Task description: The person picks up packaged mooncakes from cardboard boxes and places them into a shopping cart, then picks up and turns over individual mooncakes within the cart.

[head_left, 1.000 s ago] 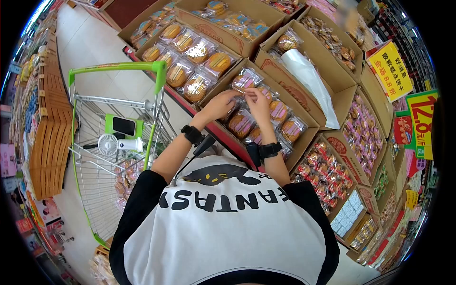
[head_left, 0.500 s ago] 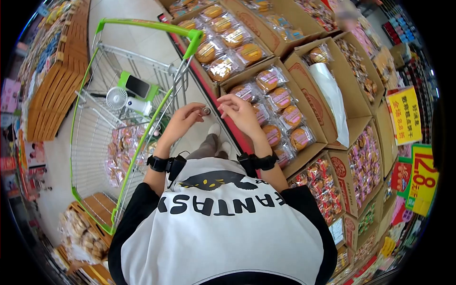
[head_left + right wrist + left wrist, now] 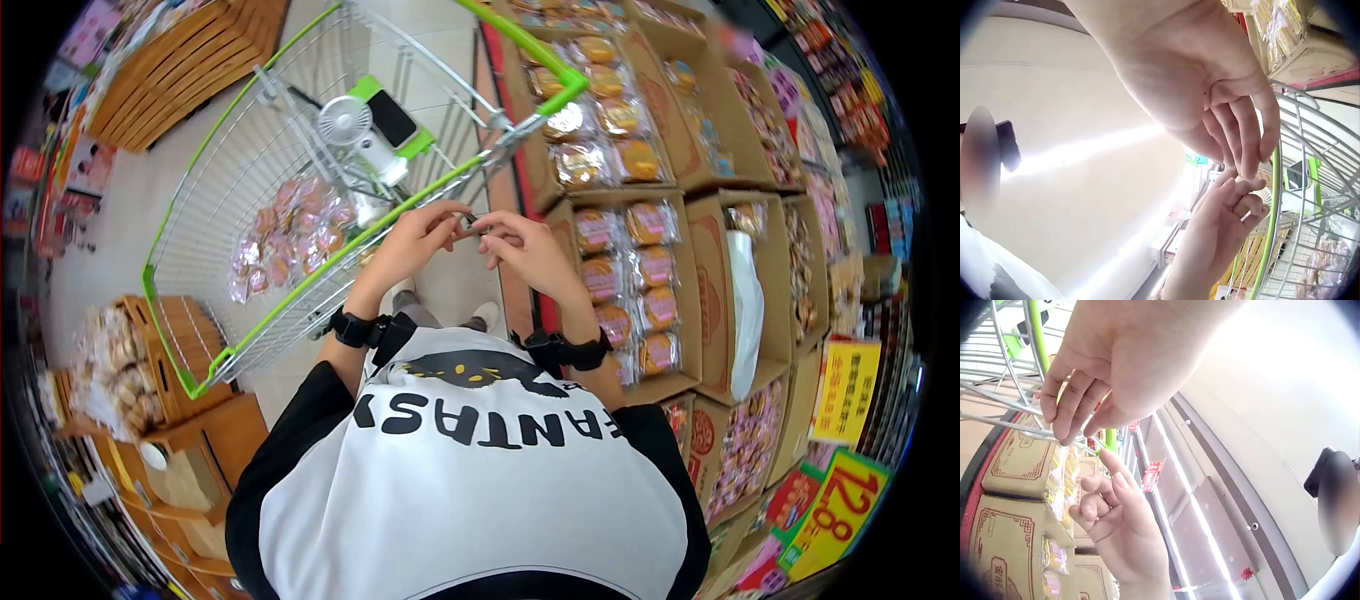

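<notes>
Hovering near ea. other mid-frame, L hand and R hand: fingers loosely bent, nothing seen held. Packets in cart, left; cakes in box, right. Prob. betw. picks; next move likely needs a reach & pinch.

The left hand and right hand leave the cake box and hover at twelve o'clock, fingertips nearer together than half a second ago. The cart swings from ten toward eleven o'clock, the box from one toward two.
</notes>
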A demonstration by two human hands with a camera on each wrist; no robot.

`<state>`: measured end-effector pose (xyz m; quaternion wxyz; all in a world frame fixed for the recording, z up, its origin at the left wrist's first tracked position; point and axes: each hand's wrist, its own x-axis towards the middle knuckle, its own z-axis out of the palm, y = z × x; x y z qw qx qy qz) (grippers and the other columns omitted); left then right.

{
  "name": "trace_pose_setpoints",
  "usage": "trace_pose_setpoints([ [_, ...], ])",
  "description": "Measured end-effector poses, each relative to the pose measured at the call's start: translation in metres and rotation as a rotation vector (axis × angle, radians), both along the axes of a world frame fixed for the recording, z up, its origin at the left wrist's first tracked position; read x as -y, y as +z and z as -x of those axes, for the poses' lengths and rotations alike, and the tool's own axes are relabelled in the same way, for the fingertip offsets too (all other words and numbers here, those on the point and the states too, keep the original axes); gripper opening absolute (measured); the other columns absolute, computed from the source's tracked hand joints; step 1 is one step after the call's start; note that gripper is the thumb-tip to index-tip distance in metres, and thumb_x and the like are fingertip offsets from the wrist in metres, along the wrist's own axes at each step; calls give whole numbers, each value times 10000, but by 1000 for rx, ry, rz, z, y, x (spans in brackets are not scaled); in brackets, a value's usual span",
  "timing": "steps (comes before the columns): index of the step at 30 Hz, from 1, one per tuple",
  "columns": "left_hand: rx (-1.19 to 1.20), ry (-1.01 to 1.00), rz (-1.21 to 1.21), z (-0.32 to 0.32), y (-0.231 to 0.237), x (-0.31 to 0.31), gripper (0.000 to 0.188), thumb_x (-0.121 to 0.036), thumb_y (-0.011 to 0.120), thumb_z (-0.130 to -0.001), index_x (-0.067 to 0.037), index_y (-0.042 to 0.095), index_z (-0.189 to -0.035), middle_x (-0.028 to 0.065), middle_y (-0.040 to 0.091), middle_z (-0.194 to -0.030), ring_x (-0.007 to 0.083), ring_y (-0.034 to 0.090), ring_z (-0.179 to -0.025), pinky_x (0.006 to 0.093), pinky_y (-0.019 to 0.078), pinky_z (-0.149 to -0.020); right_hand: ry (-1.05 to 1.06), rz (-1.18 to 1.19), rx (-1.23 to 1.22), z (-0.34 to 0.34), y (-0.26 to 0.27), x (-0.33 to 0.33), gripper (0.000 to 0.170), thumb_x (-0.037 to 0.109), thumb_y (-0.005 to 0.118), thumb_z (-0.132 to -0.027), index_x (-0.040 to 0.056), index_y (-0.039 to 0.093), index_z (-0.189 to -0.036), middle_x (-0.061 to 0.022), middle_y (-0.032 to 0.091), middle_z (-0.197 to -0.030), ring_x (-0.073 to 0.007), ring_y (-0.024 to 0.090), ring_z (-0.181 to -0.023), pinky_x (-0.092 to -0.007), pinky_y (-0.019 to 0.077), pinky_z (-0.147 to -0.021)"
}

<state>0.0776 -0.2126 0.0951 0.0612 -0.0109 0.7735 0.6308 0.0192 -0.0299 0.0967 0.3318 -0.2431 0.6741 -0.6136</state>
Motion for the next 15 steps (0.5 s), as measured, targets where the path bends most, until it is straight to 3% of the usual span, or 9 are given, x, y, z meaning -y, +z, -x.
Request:
trace_pose_setpoints([
  [7, -30, 180, 45, -28, 12, 62, 244, -76, 439, -829, -25, 523, -1052, 33, 553, -708, 78, 485, -582, 220, 414, -541, 271, 50, 46, -4, 5, 73, 196, 49, 499, -804, 7, 515, -995, -62, 586, -749, -98, 553, -612, -220, 449, -564],
  [13, -3, 388, 29, -63, 4, 145, 227, -77, 441, -846, -30, 531, -1049, 14, 536, -734, 64, 487, -617, 196, 411, -556, 465, 53, 3, -15, 12, 151, 204, 73, 505, -799, 14, 518, -993, -62, 592, -735, -106, 564, -638, -236, 454, -577],
  [15, -4, 487, 126, -74, 4, 171, 242, -92, 443, -840, -30, 529, -1057, 21, 547, -737, 67, 480, -607, 202, 409, -551, 505, 61, 2, -18, 10, 176, 200, 77, 507, -792, 12, 522, -981, -74, 594, -727, -113, 568, -637, -238, 454, -580],
])
